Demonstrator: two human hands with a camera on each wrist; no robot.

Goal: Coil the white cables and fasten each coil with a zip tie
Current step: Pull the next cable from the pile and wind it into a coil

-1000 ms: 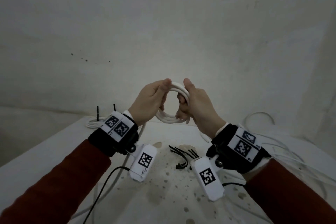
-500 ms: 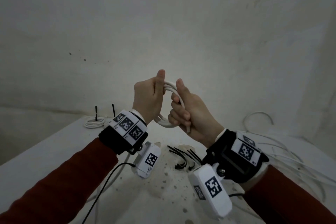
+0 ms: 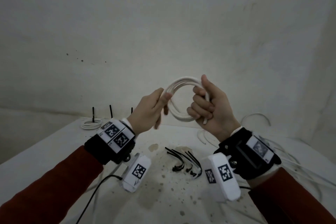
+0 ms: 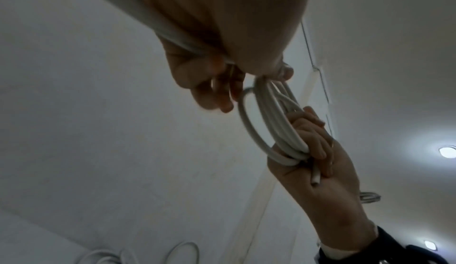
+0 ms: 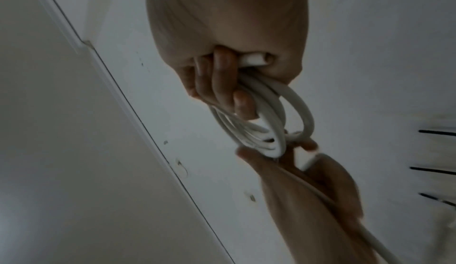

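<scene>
Holding steady in mid-air, the white cable coil (image 3: 181,100) sits right between the two hands, raised above the worktop (image 3: 54,143). Right hand (image 3: 211,107) has its fingers curled tight round the coil's right side, thumb up, a cut cable end poking out below the little finger. Left hand (image 3: 151,111) is on the opposite side, thumb and fingers pinching the loops at the left edge. So the hands are apart, the ring of cable spanning the gap.

Below the hands, a loose bunch of black zip ties (image 3: 183,160) lies on the worktop, and beyond the left wrist a finished coil (image 3: 91,124) rests with a black tie sticking up. More white cable (image 3: 254,120) trails past the right wrist.

Left wrist view adds something: a length of cable (image 4: 138,10) running back along the left palm, and the right hand (image 4: 318,163) clamped on stacked loops. Right wrist view shows the cut end (image 5: 254,59) tucked inside the right fist, plus that cable tail trailing along under the left hand (image 5: 308,186), though blurred.
</scene>
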